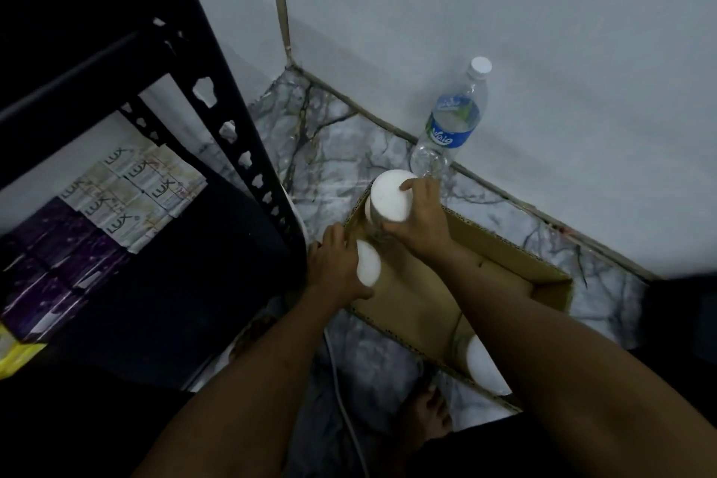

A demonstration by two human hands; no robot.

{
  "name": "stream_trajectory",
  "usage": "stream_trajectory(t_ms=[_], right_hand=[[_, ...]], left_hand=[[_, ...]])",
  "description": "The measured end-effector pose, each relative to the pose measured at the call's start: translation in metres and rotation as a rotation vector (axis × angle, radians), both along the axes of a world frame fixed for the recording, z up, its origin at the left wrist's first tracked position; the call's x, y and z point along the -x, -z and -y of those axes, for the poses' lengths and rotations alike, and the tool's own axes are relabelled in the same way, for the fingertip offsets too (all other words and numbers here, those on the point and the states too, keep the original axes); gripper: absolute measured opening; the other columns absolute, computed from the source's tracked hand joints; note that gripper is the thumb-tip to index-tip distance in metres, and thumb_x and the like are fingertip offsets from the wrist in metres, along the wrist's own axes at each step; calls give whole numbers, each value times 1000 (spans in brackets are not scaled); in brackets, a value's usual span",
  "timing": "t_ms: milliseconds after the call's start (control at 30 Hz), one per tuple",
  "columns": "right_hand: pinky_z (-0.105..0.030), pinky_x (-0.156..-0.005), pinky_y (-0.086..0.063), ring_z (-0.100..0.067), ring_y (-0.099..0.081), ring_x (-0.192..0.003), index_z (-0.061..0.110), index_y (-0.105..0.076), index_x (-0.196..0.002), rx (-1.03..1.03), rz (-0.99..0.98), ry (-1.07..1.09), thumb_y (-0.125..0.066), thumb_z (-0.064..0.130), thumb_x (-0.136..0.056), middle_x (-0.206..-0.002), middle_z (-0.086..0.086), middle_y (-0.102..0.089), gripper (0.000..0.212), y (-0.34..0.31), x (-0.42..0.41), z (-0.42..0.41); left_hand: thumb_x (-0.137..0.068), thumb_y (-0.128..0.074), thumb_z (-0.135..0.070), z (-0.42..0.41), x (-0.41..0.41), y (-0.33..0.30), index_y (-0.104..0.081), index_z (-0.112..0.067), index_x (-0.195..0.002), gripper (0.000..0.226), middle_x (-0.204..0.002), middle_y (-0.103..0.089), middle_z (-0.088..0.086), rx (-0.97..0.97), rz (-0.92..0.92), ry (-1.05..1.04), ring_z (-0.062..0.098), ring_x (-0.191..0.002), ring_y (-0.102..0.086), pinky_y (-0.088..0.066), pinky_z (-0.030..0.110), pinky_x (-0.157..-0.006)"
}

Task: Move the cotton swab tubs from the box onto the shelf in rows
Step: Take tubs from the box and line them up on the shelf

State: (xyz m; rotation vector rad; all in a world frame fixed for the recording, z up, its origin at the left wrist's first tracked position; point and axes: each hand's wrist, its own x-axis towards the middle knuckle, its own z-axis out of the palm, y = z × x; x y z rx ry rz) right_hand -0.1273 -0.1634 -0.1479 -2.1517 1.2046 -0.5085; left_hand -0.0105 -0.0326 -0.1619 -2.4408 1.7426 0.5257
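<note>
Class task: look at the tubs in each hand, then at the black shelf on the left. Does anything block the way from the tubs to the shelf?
Nothing visible blocks it. The left hand and right hand each hold a tub above the box. The black shelf lies just left; only its upright post borders the opening.

cardboard box (504,264) on floor, right of shelf unit (232,128) | water bottle (450,120) behind box, against wall | soap packs (128,190) on shelf | one tub (390,195) at box's far end | another tub (483,365) in near corner
</note>
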Motion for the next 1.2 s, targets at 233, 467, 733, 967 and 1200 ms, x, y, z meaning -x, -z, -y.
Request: stream_trajectory(t_ms=[233, 467, 733, 967, 1200], right_hand=[[-43, -95, -45, -32, -37, -123, 23, -32, -138, -91, -25, 100, -84, 46, -61, -133, -13, -30, 96, -11, 27, -12], [-42, -94, -44, -32, -38, -119, 27, -36, -136, -151, -53, 172, -83, 49, -54, -126, -10, -30, 97, -40, 54, -31], [-28, -85, -38, -18, -34, -104, 34, -35, -135, -203, 33, 241, -83, 39, -61, -112, 1, -23, 89, -71, 64, -70], [-29, -81, -35, -15, -33, -104, 37, -45, -128, -212, 40, 237, -74, 51, -54, -123, -4, -37, 81, -89, 65, -106], [-29, -79, -44, -20, -50, -106, 28, -55, -122, -165, 86, 188, -75, 53, -48, -119, -4, -47, 80, -113, 64, -138]], left_hand=[[-51, -77, -59, -6, 3, -11, -43, -13, -128, 96, -128, -35, 10, 70, -45, 7, 28, -120, -36, -31, 43, -105], [-52, -81, -45, -10, 7, -38, -34, -18, -133, 97, -130, -40, 7, 171, -288, -24, 28, -117, -43, -45, 41, -90], [-62, -79, -40, -34, 13, -77, -16, -21, -149, 109, -141, -34, 5, 182, -378, -78, 29, -126, -40, -44, 39, -94], [-55, -82, -36, -77, 7, -102, -36, -23, -134, 92, -133, -40, 1, 262, -478, -155, 23, -121, -43, -45, 37, -90], [-47, -72, -44, -121, 7, -133, -39, -19, -133, 95, -134, -40, 3, 355, -551, -291, 25, -122, -44, -39, 28, -88]])
